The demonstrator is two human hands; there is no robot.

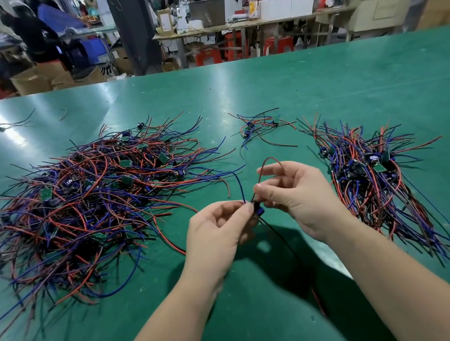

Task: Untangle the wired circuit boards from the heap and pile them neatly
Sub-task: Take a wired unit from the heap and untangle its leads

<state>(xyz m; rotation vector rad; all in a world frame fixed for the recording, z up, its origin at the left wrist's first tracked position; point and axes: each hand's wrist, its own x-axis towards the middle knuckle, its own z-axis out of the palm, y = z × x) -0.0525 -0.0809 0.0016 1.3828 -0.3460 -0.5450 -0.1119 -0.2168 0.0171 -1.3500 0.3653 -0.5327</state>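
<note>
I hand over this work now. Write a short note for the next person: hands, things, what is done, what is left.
Left hand pinches one board, above the table.
Right hand pinches the same board's wires; a red wire loops over its fingers.
Heap: left, large, tangled.
Pile: right, wires lined up.
Small cluster: far side, between them.
Done: some boards piled.
Left: add the held board to the pile, then clear heap and cluster.
</note>
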